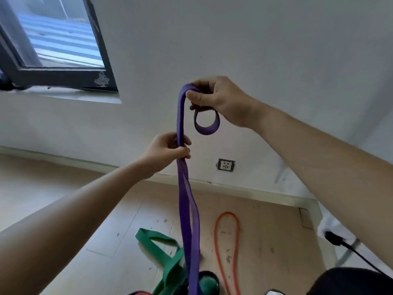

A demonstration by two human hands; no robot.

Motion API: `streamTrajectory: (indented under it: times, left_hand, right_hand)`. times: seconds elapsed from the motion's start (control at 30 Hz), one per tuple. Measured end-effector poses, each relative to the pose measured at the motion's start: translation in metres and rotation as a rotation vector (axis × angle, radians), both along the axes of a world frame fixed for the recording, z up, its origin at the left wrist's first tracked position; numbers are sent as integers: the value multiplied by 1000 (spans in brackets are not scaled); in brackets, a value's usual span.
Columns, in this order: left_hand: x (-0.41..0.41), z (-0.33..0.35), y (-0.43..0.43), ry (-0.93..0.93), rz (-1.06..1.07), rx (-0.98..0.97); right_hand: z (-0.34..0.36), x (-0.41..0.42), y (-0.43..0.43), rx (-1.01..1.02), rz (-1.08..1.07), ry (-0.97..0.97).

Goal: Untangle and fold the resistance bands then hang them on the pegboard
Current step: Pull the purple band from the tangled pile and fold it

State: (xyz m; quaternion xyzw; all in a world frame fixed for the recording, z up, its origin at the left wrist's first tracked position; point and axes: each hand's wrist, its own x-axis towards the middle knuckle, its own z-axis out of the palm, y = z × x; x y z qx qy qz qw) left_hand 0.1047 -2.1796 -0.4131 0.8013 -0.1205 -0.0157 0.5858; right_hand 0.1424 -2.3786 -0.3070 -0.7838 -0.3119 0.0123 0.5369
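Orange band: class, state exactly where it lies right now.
In the head view, the orange band lies on the floor at lower centre-right, right of the hanging purple band and below the wall socket.

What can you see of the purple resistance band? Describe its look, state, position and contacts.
The purple band is a flat, smooth strap that looks like rubber. The right hand grips its top, where it bends over and a small loop hangs below the fingers. The left hand grips its doubled strands lower down. From there two strands hang, parting slightly, to the frame's bottom edge, passing in front of the green band on the floor.
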Motion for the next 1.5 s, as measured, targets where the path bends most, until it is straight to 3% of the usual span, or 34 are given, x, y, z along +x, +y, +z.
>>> streamTrajectory:
  times: [0.3, 0.53, 0.77, 0.87, 1.03, 1.13, 1.3, 1.5]
  left_hand:
    - [17, -52, 7, 234, -37, -181]
    - [-11, -39, 5, 220, -22, -180]
    - [-44, 9, 17, 106, -4, -75]
    - [-55, 37, 21, 53, 75, -199]
    - [-75, 85, 17, -73, 52, -428]
    - [-89, 99, 5, -101, 0, -505]
    - [-103, 80, -10, -103, -77, -383]
    - [-107, 45, 6, -80, 19, -189]
  right_hand:
    - [-4, 51, -17, 232, -131, 36]
    - [-29, 31, -59, 309, -240, 133]
    - [-57, -4, -106, 262, -351, 323]
    - [-74, -23, -119, 180, -292, 412]
    - [-75, -62, -113, -187, -96, 381]
    - [-59, -83, -88, -210, 7, 363]
    - [-33, -114, -30, 2, 86, 278]
    - [-56, -120, -18, 15, -4, 233]
